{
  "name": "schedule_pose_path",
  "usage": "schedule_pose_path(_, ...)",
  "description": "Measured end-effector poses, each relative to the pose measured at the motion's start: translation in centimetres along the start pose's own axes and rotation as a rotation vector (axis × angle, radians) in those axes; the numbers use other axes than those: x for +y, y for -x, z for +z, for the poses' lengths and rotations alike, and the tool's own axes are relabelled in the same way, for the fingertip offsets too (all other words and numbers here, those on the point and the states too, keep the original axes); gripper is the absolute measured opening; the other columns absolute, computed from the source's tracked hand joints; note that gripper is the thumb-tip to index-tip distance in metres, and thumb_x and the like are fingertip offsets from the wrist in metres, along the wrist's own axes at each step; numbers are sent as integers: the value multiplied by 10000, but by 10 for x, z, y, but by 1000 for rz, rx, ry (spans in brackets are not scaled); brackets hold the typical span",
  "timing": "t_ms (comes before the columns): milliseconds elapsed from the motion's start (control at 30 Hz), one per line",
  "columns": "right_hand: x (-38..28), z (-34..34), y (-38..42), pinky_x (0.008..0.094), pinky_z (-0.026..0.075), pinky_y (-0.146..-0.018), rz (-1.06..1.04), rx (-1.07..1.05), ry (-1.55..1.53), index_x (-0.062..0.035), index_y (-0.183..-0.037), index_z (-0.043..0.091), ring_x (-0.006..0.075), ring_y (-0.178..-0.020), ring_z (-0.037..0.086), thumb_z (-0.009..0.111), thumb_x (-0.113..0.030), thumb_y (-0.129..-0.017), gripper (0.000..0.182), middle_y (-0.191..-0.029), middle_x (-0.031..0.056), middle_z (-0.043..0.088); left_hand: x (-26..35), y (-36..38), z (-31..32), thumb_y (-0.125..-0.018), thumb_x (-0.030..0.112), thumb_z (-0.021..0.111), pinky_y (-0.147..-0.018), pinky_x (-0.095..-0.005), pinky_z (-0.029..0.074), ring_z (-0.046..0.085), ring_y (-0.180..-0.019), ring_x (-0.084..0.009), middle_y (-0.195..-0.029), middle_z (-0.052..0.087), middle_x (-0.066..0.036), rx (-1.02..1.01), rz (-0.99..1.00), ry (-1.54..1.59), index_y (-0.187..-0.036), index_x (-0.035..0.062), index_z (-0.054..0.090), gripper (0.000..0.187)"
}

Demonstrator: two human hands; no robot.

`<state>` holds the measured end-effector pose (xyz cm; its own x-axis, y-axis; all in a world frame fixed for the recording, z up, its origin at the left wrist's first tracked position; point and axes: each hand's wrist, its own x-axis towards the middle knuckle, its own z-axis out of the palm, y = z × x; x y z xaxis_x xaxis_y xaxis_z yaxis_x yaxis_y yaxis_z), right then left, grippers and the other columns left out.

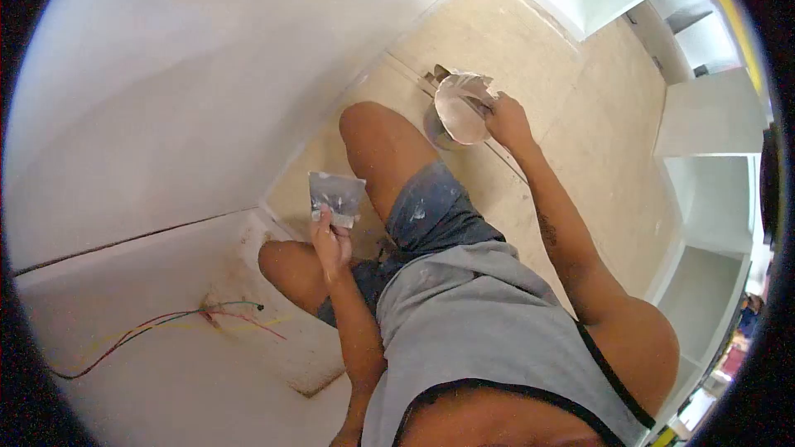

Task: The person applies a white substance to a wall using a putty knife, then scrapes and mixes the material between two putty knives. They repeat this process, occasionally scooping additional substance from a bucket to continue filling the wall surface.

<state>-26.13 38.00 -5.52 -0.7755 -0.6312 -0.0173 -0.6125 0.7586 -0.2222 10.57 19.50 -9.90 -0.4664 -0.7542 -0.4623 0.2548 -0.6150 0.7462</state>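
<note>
My left hand [332, 242] is closed around the handle of a wide putty knife [337, 192], held in front of my left knee with its smeared metal blade turned up. A round bowl [457, 120] with a ragged, crusted rim and pale filler inside stands on the floor past my other knee. My right hand [508, 122] is closed at the bowl's right rim. From its fingers a dark, narrow tool [479, 105] reaches into the bowl; it looks like a second putty knife, though its blade is mostly hidden.
White wall panels [190, 58] rise on the left. Loose coloured wires [166, 314] stick out of the lower-left panel. White open shelving units [708, 116] line the right side. The tan floor [571, 141] has a dark seam running under the bowl.
</note>
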Motion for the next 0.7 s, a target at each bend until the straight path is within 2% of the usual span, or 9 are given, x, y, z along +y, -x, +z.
schedule_pose_path(67,-13,-26,3,459,503,-798,-54,47,-155,-44,-1010,706,402,-879,625,597,-181,-839,245,-975,251,625,-4,-3,-14,-979,177,531,-683,-411,584,641,-882,-216,-1006,625,-73,-105,-30,127,-1121,23,551,210)
schedule_pose_path(200,-34,-31,5,456,498,-823,-17,253,-422,-29,-1031,696,400,-895,626,614,-207,-856,262,-997,249,629,4,11,-30,-963,178,553,-701,-383,557,644,-846,-203,-980,630,-61,-79,-59,-51,-1058,38,598,175)
schedule_pose_path(300,-28,6,3,449,495,-813,-53,198,-257,-37,-1049,692,393,-888,627,636,-197,-854,259,-996,237,634,4,6,-41,-934,181,584,-766,-354,514,633,-847,-187,-974,639,-68,-116,-126,-609,-909,55,628,136)
schedule_pose_path(400,-20,-1,9,448,495,-814,-61,78,-330,-48,-1054,692,394,-897,628,627,-164,-848,245,-1014,250,631,6,9,-9,-901,203,619,-808,-339,483,615,-863,-161,-939,658,-39,-460,-81,-532,-770,45,584,207)
schedule_pose_path(433,-23,-11,11,450,495,-814,-18,15,-386,-53,-1051,695,397,-901,627,621,-158,-846,242,-1018,255,630,33,26,26,-903,222,625,-840,-327,475,608,-879,-164,-1079,652,-53,-559,-159,-645,-973,46,608,191)
schedule_pose_path(500,-37,-48,11,469,496,-827,16,24,-342,-55,-1035,697,405,-916,625,607,-131,-826,240,-1027,251,631,37,33,49,-905,242,631,-872,-314,467,601,-896,-166,-1219,646,-67,-650,-246,-760,-1176,46,632,334)
schedule_pose_path(600,-18,-11,0,462,501,-838,7,41,-212,-73,-1041,699,400,-940,627,608,-123,-807,256,-1055,235,637,28,29,62,-889,313,652,-816,-295,470,605,-906,-137,-1180,674,-77,-763,-325,-884,-1037,-4,661,350)
schedule_pose_path(667,-8,16,0,429,510,-842,-82,50,-208,-88,-1055,698,378,-961,633,620,-137,-795,276,-1079,201,649,42,34,90,-873,321,682,-846,-345,486,627,-904,-185,-1141,690,-63,-811,-338,-1221,-1395,181,507,568)
schedule_pose_path(700,-6,16,0,429,510,-842,-79,59,-210,-88,-1055,698,378,-961,633,620,-137,-795,276,-1079,201,649,39,33,88,-873,321,682,-846,-345,486,627,-904,-185,-1141,690,-63,-815,-331,-1226,-1395,181,507,568)
